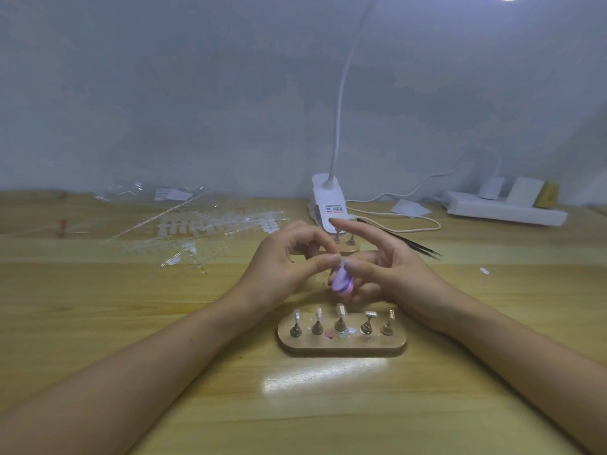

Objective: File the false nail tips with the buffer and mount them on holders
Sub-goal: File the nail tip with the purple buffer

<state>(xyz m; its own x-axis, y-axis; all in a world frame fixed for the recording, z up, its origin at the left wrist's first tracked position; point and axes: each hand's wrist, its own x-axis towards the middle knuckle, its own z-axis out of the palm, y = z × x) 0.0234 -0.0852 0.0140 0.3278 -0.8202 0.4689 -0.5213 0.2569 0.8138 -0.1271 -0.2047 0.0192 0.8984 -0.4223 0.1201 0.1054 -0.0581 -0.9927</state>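
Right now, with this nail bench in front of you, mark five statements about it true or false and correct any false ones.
1. The nearest wooden stand carries five holders. True.
2. The buffer lies flat on the table. False: the right hand holds it above the table.
3. The tweezers lie on the left side of the table. False: they lie to the right of the right hand.
4. The lamp base stands farther back than the wooden stand. True.
5. The power strip sits at the far left. False: it sits at the far right.
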